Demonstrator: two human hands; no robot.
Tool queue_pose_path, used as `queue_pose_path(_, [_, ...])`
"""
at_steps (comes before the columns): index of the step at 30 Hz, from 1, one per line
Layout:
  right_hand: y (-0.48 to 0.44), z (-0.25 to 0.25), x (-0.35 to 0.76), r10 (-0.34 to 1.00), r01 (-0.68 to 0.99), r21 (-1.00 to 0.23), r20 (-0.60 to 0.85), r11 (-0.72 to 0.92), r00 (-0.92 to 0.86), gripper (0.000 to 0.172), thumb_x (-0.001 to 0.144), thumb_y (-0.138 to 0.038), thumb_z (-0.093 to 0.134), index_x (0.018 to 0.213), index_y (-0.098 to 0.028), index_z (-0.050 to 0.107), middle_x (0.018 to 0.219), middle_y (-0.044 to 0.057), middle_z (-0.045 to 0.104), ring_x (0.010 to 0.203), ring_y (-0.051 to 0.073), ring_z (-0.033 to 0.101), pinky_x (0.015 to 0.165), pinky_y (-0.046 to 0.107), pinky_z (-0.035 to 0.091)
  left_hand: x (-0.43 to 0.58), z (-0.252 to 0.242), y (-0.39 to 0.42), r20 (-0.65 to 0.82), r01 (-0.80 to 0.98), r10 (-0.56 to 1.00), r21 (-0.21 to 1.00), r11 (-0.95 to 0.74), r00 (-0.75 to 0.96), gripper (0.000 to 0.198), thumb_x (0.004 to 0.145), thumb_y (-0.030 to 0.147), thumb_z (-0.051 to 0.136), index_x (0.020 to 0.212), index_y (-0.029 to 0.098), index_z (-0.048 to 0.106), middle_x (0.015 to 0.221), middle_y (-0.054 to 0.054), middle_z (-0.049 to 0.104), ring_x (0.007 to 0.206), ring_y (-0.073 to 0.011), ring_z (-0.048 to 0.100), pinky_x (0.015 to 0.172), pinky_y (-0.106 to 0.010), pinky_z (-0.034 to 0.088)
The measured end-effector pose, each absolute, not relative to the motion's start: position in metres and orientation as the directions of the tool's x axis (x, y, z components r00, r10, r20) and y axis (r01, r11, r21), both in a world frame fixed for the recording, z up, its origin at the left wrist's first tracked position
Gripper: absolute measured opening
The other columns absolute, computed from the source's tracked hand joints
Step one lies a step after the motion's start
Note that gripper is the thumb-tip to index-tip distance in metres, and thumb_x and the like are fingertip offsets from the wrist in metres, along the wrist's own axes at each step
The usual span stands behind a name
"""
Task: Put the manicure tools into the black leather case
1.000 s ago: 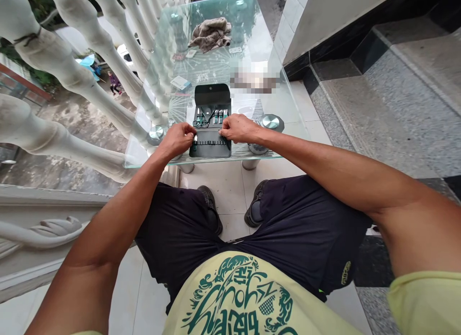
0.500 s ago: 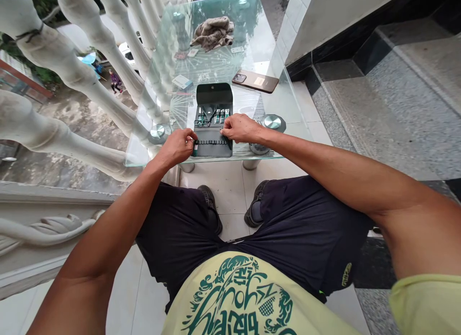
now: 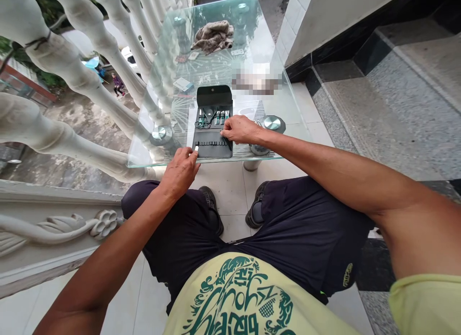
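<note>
An open black tool case (image 3: 213, 121) lies on the near part of a glass table (image 3: 216, 52); small scissors and several green-handled tools sit in its upper half. My left hand (image 3: 180, 171) is just off the case's near left corner, fingers pinched on a small white-tipped tool (image 3: 196, 148). My right hand (image 3: 238, 129) rests on the case's right side, fingers closed and pressing on the row of elastic loops.
A crumpled grey cloth (image 3: 213, 36) lies at the table's far end, a small card (image 3: 183, 84) at the left, a blurred flat object (image 3: 256, 83) right of the case. White balusters (image 3: 72, 61) run along the left; stone steps (image 3: 378, 95) rise at the right.
My left hand has drawn back toward me from the case's left edge, bringing a small white-tipped tool out with it. The right hand has stayed on the case.
</note>
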State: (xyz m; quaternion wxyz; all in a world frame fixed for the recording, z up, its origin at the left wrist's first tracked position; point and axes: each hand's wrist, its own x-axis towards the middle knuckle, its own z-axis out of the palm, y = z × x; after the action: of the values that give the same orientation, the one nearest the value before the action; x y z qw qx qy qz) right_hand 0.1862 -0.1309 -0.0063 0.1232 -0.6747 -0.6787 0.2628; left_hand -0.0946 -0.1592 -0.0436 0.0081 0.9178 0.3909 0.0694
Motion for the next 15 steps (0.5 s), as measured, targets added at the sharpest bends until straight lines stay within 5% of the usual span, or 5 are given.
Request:
queue_pose_path(8, [-0.132, -0.005, 0.187, 0.981, 0.852, -0.522, -0.186, -0.047, -0.059, 0.027, 0.107, -0.017, 0.068, 0.082, -0.015, 0.077, 0.065, 0.005, 0.069, 0.064, 0.018, 0.067, 0.072, 0.03, 0.047, -0.104, -0.049, -0.17, 0.173, 0.666, 0.65, -0.061, -0.743, 0.74, 0.039, 0.11, 0.004, 0.049, 0.138, 0.011, 0.075, 0.134, -0.022, 0.074, 0.117, -0.034, 0.069, 0.102, -0.046, 0.064])
queue_pose_path(15, [-0.131, -0.004, 0.187, 0.98, 0.83, -0.554, -0.193, -0.063, -0.054, 0.026, 0.107, -0.017, 0.07, 0.083, -0.014, 0.079, 0.069, 0.007, 0.074, 0.065, 0.018, 0.07, 0.07, 0.029, 0.05, -0.102, -0.042, -0.174, 0.306, 0.718, 0.667, -0.086, -0.691, 0.679, 0.034, 0.114, 0.007, 0.047, 0.128, 0.013, 0.077, 0.122, -0.02, 0.077, 0.112, -0.0318, 0.074, 0.095, -0.042, 0.064])
